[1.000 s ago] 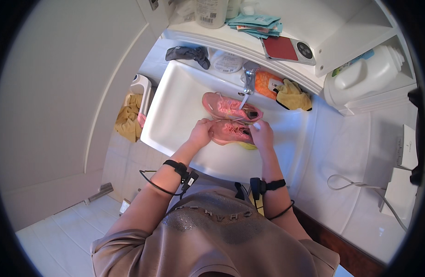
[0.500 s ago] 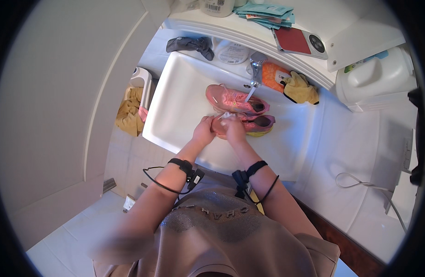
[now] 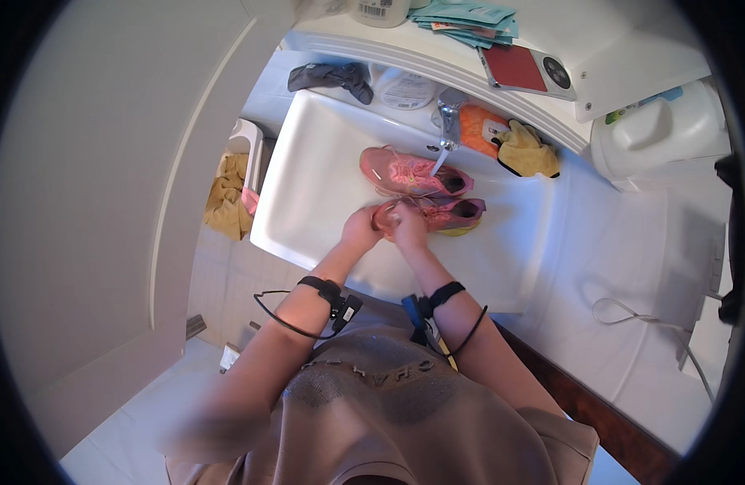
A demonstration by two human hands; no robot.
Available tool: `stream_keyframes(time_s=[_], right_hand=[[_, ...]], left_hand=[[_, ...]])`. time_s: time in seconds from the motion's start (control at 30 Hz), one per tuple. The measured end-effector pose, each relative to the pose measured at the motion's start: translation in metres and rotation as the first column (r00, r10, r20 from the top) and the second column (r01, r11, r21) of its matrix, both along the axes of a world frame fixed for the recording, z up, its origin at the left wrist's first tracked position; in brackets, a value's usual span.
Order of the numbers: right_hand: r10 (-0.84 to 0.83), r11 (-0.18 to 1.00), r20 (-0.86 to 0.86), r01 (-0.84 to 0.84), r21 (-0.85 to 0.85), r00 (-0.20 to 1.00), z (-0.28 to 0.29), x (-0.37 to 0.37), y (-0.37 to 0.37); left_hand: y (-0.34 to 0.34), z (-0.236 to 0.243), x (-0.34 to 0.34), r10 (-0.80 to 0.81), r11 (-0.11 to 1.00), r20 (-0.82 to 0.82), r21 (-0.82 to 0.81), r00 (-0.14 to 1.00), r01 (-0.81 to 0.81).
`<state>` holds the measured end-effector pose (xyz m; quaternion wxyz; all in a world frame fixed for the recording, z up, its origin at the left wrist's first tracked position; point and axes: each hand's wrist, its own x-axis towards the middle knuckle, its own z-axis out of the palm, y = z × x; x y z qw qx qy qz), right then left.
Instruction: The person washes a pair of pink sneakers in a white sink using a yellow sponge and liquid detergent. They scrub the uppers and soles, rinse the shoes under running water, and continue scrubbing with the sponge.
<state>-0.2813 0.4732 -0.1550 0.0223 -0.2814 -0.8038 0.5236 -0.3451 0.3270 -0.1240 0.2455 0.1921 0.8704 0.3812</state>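
Two pink lace-up shoes lie in the white sink (image 3: 267, 202). The upper shoe (image 3: 388, 168) is under the chrome tap (image 3: 450, 109), where a thin pale stream shows below the spout. My left hand (image 3: 362, 229) is closed on the toe of the lower, yellow-soled shoe (image 3: 455, 214). My right hand (image 3: 409, 226) is closed over the same toe beside it; what it holds is hidden, with only a small pale bit between the fingers.
A dark cloth (image 3: 330, 79), orange package (image 3: 477, 125) and yellow cloth (image 3: 527, 152) lie behind the sink. The shelf above holds packets (image 3: 461, 24) and a red phone (image 3: 514, 69). A door (image 3: 105, 202) stands left; a white jug (image 3: 655, 129) sits right.
My right hand has moved left from the lower shoe's heel to its toe, beside my left hand; the white thing in it is now mostly hidden. The view has shifted slightly.
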Motion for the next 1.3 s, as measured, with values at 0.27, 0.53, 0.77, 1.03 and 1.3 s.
stream_keyframes(time_s=[0.27,0.53,0.77,1.03,1.3], right_hand=[[-0.201,0.933,-0.103,0.159,-0.322,0.974,-0.017,0.021,0.013],[0.11,0.973,0.048,-0.117,0.198,0.993,0.026,0.028,0.045],[0.076,0.986,-0.173,-0.1,-0.133,0.982,0.072,0.021,0.062],[-0.293,0.906,-0.372,0.38,0.188,0.881,0.194,0.048,0.117],[-0.336,0.601,-0.835,0.782,0.166,0.435,0.368,0.026,0.169]], left_hand=[[0.002,-0.002,-0.002,-0.033,0.998,-0.034,0.047,0.999,0.034],[0.007,0.023,-0.01,-0.192,0.961,-0.105,-0.221,0.976,0.165],[0.077,0.071,-0.004,-0.068,0.965,0.681,0.23,0.729,-0.125],[0.076,0.074,-0.009,0.173,0.797,0.691,0.321,0.702,-0.512],[0.066,0.046,-0.031,0.412,0.581,0.825,0.088,0.386,-0.809]])
